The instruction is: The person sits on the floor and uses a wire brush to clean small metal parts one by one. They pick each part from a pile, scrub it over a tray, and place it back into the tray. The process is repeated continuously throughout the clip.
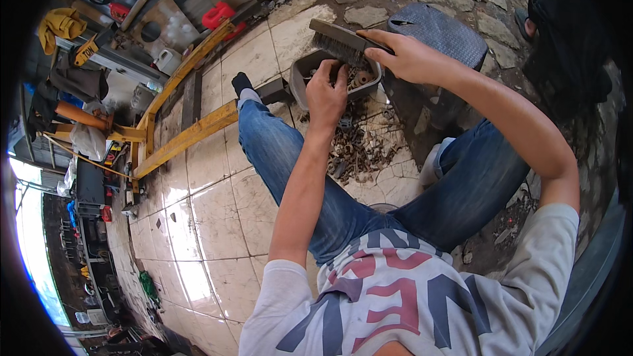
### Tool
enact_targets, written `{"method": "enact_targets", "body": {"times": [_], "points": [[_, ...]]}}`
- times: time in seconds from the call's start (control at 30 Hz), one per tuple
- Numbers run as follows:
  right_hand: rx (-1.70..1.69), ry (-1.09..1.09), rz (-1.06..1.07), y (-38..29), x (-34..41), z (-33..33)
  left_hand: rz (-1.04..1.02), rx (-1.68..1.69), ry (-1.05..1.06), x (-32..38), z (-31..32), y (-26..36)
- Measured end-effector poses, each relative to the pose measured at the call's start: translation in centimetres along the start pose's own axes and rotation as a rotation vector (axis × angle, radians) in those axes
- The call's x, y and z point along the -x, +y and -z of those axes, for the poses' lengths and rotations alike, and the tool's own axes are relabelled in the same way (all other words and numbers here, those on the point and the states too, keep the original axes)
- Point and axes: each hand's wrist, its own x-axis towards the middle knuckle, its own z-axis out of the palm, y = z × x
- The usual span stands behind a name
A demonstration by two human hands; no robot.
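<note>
My right hand (408,57) grips the handle end of a brush (341,37) with a flat back and dark bristles pointing down. The bristles hang over a grey plastic tub (300,81) that holds rusty metal parts (362,78). My left hand (327,91) is at the tub's near side, just below the bristles, with thumb and fingertips pinched together; whether a small part is between them is hidden. On the tiles below the tub lies a heap of small rusty bolts and fittings (358,151), between my legs.
A yellow steel frame (188,146) stands on the tiles at left. Behind the tub is a dark textured plastic container (440,34). Red jerrycan (217,16) and white jug (168,61) stand at upper left. At the right edge is a person in dark clothes (564,44), on stone paving.
</note>
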Motion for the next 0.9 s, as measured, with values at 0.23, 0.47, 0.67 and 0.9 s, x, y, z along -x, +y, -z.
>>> {"method": "enact_targets", "body": {"times": [0.23, 0.47, 0.67, 0.9], "points": [[0.077, 0.060, 0.068, 1.5, -1.6, -1.1, -0.209, -0.005, -0.147, 1.3, -1.6, 1.7], [0.119, 0.174, 0.132, 0.9, -1.6, 0.7, 0.095, 0.111, -0.087, 0.5, -1.7, 0.4], [0.062, 0.116, 0.051, -0.1, -0.7, 2.7, 0.327, 0.333, 0.027, -0.4, -0.9, -1.3], [0.193, 0.091, 0.259, 0.8, -0.9, 2.5, 0.375, 0.417, 0.186, -1.3, -0.1, -2.3]]}}
